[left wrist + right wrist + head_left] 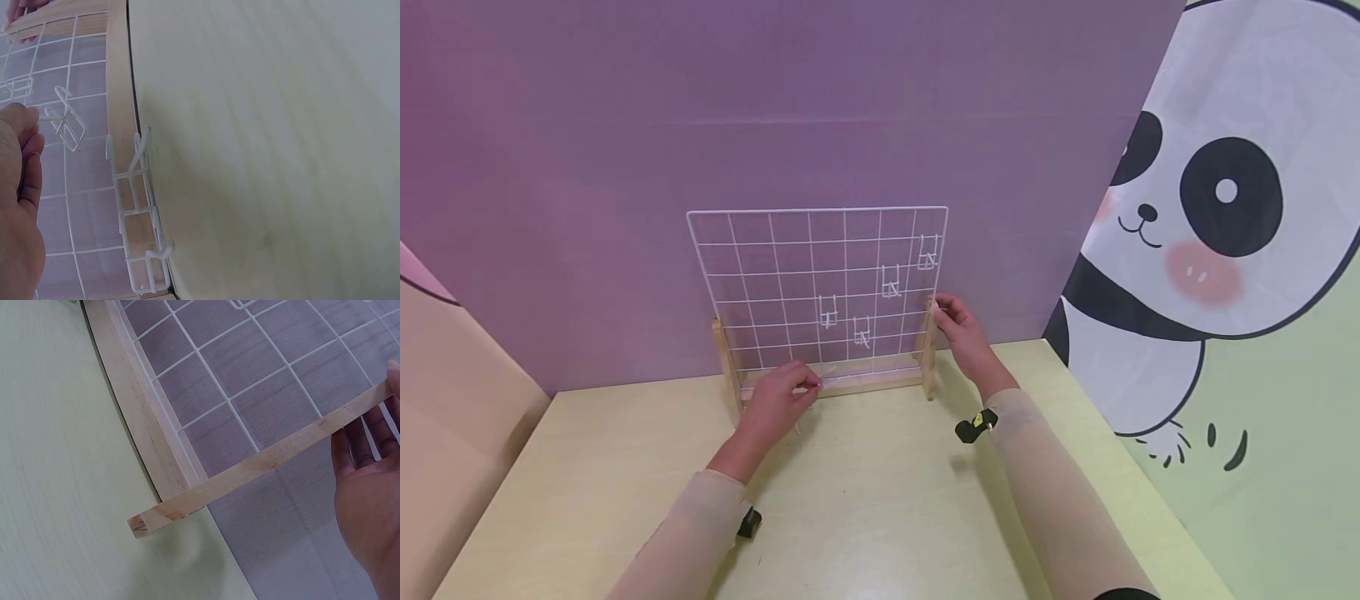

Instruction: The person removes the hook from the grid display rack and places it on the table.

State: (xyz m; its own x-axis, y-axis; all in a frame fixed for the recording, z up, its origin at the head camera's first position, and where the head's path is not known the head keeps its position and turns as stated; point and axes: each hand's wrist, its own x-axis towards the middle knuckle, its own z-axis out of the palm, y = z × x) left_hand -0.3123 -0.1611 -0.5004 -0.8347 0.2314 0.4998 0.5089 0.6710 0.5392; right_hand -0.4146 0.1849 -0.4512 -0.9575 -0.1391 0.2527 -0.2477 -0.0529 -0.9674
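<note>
White wire hook (63,119) sits pinched at your left hand's (775,398) fingertips, low before the wire grid (812,272), whose long axis runs left to right; I cannot tell whether they touch. Your right hand (964,342) grips the right-hand wooden upright (930,350), well apart from that hook.

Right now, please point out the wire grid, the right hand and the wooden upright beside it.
Wire grid (813,271): head view, middle crossing.
Right hand (970,340): head view, its back.
Wooden upright (265,459): right wrist view, its middle.
</note>
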